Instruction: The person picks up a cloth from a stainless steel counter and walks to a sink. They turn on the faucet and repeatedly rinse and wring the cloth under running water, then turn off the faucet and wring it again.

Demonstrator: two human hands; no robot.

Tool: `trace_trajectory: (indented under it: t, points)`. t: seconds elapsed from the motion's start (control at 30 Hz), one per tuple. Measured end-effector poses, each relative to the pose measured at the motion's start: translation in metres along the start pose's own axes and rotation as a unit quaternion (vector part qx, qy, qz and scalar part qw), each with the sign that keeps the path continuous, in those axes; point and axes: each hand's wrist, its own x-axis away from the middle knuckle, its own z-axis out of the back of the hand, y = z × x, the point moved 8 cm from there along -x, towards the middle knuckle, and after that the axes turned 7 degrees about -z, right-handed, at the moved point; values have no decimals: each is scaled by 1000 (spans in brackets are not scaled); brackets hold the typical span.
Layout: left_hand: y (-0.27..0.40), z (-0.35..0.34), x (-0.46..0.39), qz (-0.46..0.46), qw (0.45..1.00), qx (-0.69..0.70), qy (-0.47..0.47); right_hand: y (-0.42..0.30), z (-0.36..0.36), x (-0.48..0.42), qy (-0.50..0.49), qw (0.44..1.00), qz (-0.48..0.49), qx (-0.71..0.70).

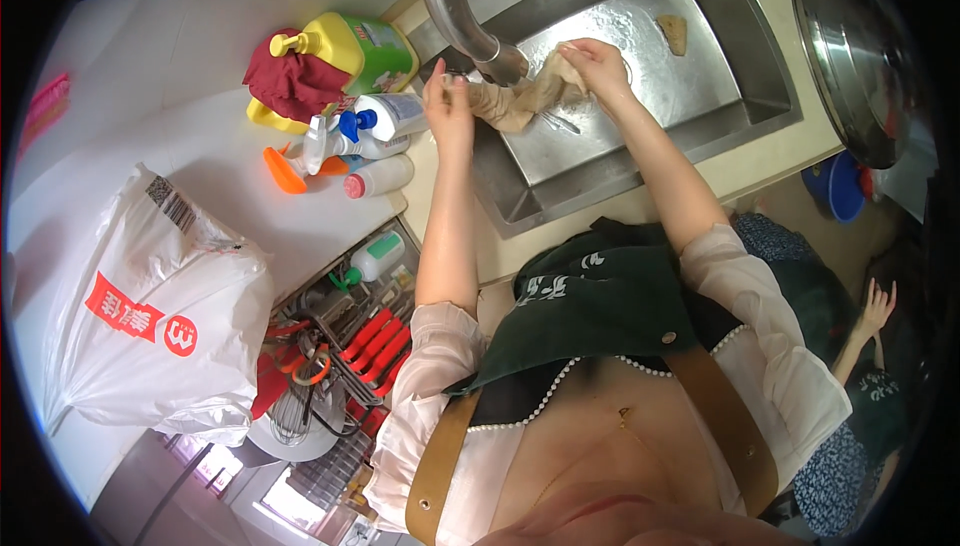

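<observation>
A wet beige cloth [510, 107] is stretched, partly twisted, between my two hands over the stainless steel sink [637, 156]. My left hand [450, 107] holds one end near the sink's left rim, some fingers extended. The other end is pinched in the fingers of my right hand [600, 69], above the basin. Directly over the cloth's middle is the spout of the curved metal faucet [502, 62]; whether water runs is hard to tell. A brown scrub pad [673, 34] lies on the wet sink floor.
Left of the sink stand a yellow-green pump jug [386, 54], a dark red cloth [292, 80], spray bottles [330, 148] and a white bottle [386, 174]. A white plastic bag [180, 306] sits farther left. A glass pot lid [851, 58] stands at right; another person [870, 321] is nearby.
</observation>
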Motion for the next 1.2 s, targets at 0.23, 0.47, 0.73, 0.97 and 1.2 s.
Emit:
trace_trajectory:
  t: [0.23,0.47,0.73,0.97,1.2]
  points:
    - [13,-65,20,68,965,212,-139,-6,-71,0,-110,988,45,97]
    - [-6,-50,25,-41,984,-164,-63,-29,-59,-3,-76,996,33,-11]
    - [-27,-77,51,-4,998,1,-57,-43,-28,-13,-64,997,-16,-28]
    - [-41,-102,41,60,991,-99,-64,-34,-41,11,-49,987,-66,-135]
    - [-91,-32,36,119,988,-102,0,-109,6,43,-83,963,-4,-255]
